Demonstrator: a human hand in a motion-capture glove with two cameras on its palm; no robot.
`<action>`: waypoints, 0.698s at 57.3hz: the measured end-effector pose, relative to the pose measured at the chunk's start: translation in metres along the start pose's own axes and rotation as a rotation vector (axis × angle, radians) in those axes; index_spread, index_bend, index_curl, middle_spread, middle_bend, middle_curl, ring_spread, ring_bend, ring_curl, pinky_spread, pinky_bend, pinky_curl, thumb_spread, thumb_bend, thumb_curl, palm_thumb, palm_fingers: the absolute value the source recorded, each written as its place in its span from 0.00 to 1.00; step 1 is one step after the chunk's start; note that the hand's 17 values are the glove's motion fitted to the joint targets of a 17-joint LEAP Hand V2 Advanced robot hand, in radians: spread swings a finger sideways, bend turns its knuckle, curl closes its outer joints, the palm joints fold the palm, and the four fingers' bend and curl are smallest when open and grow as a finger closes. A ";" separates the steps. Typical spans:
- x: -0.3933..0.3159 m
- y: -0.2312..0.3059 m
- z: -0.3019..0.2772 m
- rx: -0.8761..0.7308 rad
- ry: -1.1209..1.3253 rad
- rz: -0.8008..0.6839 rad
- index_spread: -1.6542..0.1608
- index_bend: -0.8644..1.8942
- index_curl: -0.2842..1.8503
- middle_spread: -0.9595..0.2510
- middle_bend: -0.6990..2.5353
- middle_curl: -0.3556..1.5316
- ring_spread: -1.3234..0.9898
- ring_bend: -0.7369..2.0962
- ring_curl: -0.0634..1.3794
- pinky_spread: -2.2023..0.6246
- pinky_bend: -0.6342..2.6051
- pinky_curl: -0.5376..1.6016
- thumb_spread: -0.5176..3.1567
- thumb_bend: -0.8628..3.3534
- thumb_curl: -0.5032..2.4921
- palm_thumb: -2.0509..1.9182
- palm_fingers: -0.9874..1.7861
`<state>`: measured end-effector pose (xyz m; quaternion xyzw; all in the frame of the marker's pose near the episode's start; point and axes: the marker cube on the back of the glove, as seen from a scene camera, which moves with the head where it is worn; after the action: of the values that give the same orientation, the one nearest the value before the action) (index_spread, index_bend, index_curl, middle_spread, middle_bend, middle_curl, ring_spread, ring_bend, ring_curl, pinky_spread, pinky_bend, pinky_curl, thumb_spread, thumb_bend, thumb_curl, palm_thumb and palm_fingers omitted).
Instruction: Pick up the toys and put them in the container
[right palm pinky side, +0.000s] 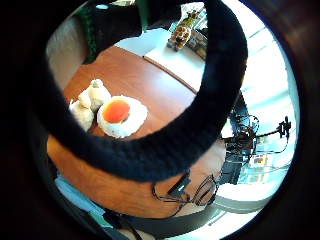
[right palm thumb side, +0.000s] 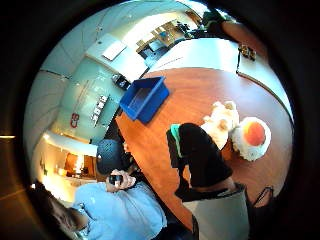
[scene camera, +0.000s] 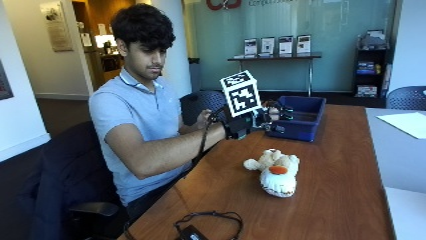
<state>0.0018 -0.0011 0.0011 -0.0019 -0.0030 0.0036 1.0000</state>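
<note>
Two soft toys lie touching on the brown table (scene camera: 333, 200): a cream plush (scene camera: 266, 160) and, just beside it, a white fried-egg toy (scene camera: 279, 181) with an orange yolk. Both sit out on the wood, near the middle of the table, well apart from the blue bin (scene camera: 301, 119), which stands farther along the table near its edge. In the outside view the bin's inside is mostly hidden behind its wall, so I cannot tell what it holds.

The seated person raises the gloved right hand (scene camera: 269, 120) above the table, just beside the bin's near wall and clear of both toys. Its fingers reach toward the bin, but whether they are curled or straight cannot be made out from any view. It appears to carry nothing. The bare hand (right palm thumb side: 121, 180) is held close to the person's chest, away from the toys.

A black cable (scene camera: 206, 222) lies coiled on the near end of the table. A white sheet (scene camera: 407, 122) rests on the adjoining pale table.
</note>
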 end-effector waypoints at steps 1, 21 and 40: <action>0.001 -0.001 0.000 -0.002 -0.003 0.004 0.84 0.40 0.16 0.78 0.25 0.19 0.57 0.30 0.04 0.79 0.36 0.30 0.27 0.21 0.17 0.52 0.41; 0.048 -0.011 0.044 -0.293 -0.102 0.126 0.74 0.38 0.23 0.78 0.26 0.24 0.57 0.32 0.09 0.80 0.46 0.39 0.51 0.23 0.22 0.55 0.32; 0.071 0.007 0.131 -0.501 -0.109 0.208 0.74 0.35 0.24 0.80 0.27 0.27 0.57 0.34 0.12 0.80 0.50 0.41 0.56 0.24 0.26 0.57 0.33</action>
<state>0.0716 0.0069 0.1326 -0.2492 -0.0574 0.1056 0.9610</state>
